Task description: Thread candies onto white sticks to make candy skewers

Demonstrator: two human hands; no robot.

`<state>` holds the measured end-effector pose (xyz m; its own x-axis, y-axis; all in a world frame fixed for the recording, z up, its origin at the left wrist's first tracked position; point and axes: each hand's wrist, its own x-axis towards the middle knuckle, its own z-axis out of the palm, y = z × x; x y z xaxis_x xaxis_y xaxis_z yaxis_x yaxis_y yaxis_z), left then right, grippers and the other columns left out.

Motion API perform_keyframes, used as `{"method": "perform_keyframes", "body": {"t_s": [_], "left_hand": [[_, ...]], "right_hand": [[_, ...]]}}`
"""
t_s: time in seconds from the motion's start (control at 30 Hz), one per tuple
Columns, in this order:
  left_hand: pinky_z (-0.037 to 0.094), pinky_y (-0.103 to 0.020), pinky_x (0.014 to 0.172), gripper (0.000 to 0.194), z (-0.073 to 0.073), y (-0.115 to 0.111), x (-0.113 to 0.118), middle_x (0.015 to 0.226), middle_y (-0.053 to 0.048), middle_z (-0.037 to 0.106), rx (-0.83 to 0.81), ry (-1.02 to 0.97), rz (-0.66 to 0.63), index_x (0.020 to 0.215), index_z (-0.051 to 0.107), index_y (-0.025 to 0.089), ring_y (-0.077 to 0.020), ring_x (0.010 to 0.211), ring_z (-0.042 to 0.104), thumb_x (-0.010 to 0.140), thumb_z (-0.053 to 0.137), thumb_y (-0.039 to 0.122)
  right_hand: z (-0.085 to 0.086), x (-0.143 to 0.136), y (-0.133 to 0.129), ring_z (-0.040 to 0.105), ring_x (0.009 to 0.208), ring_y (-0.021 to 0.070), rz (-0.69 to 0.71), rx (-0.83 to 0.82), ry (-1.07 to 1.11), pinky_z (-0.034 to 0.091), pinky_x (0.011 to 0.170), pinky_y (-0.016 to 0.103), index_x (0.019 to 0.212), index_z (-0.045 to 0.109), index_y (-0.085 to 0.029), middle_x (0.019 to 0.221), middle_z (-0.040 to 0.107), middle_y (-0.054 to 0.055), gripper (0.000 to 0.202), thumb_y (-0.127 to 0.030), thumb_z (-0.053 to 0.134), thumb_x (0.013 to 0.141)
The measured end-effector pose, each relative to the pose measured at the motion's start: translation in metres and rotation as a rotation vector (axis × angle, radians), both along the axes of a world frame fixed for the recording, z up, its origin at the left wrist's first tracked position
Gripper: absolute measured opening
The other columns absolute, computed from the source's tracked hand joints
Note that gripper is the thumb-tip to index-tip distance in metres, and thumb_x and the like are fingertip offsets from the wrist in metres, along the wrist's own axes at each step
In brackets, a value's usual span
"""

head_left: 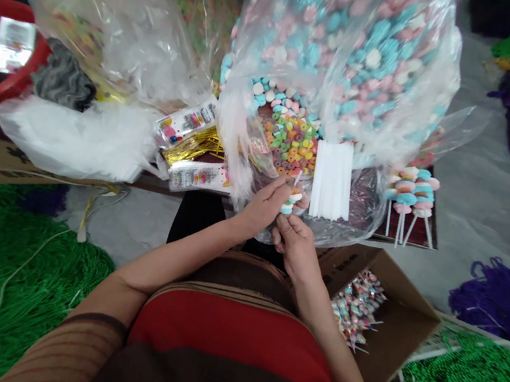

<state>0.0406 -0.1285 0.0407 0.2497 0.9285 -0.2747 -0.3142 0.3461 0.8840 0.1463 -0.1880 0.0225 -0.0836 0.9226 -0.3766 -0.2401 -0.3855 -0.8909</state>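
Observation:
Between my two hands is a candy stick (288,205), a white stick with blue, white and orange candies threaded on it. The fingers of my left hand (260,209) are closed around its left side. My right hand (295,237) pinches it at the lower end. Just beyond my hands lies a heap of ring candies (293,140) in orange, green, yellow and purple. A bundle of white sticks (332,181) rests to the right of the heap, on clear plastic. Finished-looking candy sticks (413,191) lie at the table's right corner.
Behind stands a big clear bag of pink, blue and white candies (383,49); another bag (114,8) is at left. Gold twist ties (196,146) lie near printed packets. An open cardboard box (397,321) with wrapped candy sticks sits below right. A red basin (17,84) is far left.

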Motion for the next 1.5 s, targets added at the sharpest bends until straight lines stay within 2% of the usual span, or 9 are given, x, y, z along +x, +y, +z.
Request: {"method": "perform_keyframes", "body": {"t_s": [0.1,0.2,0.37,0.5,0.63,0.83,1.2,1.37,1.5], "left_hand": [[0.055,-0.023,0.081,0.018,0.004,0.007,-0.004,0.095,-0.001,0.076,0.039,0.058,-0.027,0.101,0.064,0.022,-0.0126,0.087,0.071,0.1,0.054,0.037],[0.054,-0.028,0.088,0.025,0.014,0.033,-0.017,0.103,-0.004,0.076,0.144,0.136,0.009,0.104,0.069,0.022,-0.0167,0.095,0.071,0.099,0.06,0.044],[0.046,-0.03,0.108,0.017,0.025,0.114,-0.04,0.113,-0.006,0.076,0.487,0.684,0.16,0.099,0.076,0.02,-0.0226,0.117,0.066,0.091,0.061,0.016],[0.043,-0.033,0.113,0.033,0.025,0.172,-0.046,0.128,-0.013,0.071,0.516,1.247,-0.021,0.114,0.075,0.015,-0.0268,0.128,0.062,0.097,0.047,0.012],[0.044,-0.035,0.113,0.039,0.019,0.197,-0.041,0.139,-0.02,0.064,0.48,1.515,-0.159,0.132,0.067,0.009,-0.0299,0.133,0.059,0.101,0.044,0.017],[0.048,-0.038,0.108,0.05,0.008,0.204,-0.043,0.148,-0.023,0.055,0.443,1.576,-0.17,0.149,0.053,0.012,-0.0319,0.133,0.059,0.1,0.05,0.022],[0.049,-0.039,0.102,0.041,0.011,0.208,-0.052,0.129,-0.022,0.068,0.443,1.643,-0.301,0.132,0.067,0.012,-0.0311,0.122,0.065,0.097,0.045,0.014],[0.049,-0.034,0.102,0.025,0.02,0.199,-0.063,0.122,-0.017,0.072,0.522,1.571,-0.233,0.112,0.072,0.015,-0.0278,0.119,0.066,0.095,0.053,0.019],[0.05,-0.031,0.097,0.019,0.03,0.169,-0.066,0.11,-0.01,0.073,0.604,1.447,-0.1,0.1,0.069,0.019,-0.0231,0.108,0.067,0.096,0.051,0.024]], "right_hand": [[0.004,0.002,0.005,0.025,0.042,0.0065,-0.038,0.005,0.037,0.017,0.043,0.024,0.078,0.061,-0.021,0.049,0.044,-0.01,0.049,-0.067,0.077,0.079],[0.007,0.007,0.007,0.027,0.044,0.0073,-0.114,0.066,0.04,0.02,0.045,0.024,0.089,0.066,-0.02,0.051,0.044,-0.01,0.043,-0.062,0.076,0.083],[0.003,0.007,0.0,0.027,0.045,0.0077,-0.119,0.035,0.054,0.018,0.046,0.024,0.09,0.068,-0.02,0.052,0.044,-0.009,0.042,-0.061,0.075,0.083],[-0.001,0.003,-0.005,0.028,0.046,0.0079,-0.1,0.013,0.041,0.018,0.046,0.024,0.088,0.069,-0.018,0.051,0.043,-0.009,0.046,-0.064,0.074,0.083],[-0.005,0.004,-0.004,0.028,0.046,0.0081,-0.112,0.016,0.048,0.017,0.046,0.025,0.088,0.069,-0.018,0.052,0.043,-0.009,0.05,-0.067,0.075,0.082],[-0.01,0.009,-0.003,0.027,0.047,0.0081,-0.124,-0.017,0.038,0.018,0.047,0.024,0.086,0.067,-0.019,0.051,0.042,-0.009,0.054,-0.072,0.076,0.078],[-0.016,0.0,-0.005,0.026,0.045,0.008,-0.064,-0.016,0.06,0.015,0.046,0.024,0.084,0.066,-0.019,0.049,0.041,-0.008,0.061,-0.079,0.074,0.075],[-0.026,0.002,-0.004,0.023,0.043,0.0077,-0.064,-0.002,0.056,0.011,0.044,0.025,0.08,0.065,-0.02,0.047,0.04,-0.008,0.064,-0.083,0.073,0.071],[-0.017,0.009,0.011,0.024,0.044,0.0075,-0.091,0.019,0.045,0.013,0.045,0.024,0.075,0.063,-0.02,0.049,0.042,-0.006,0.06,-0.079,0.075,0.074]]}}
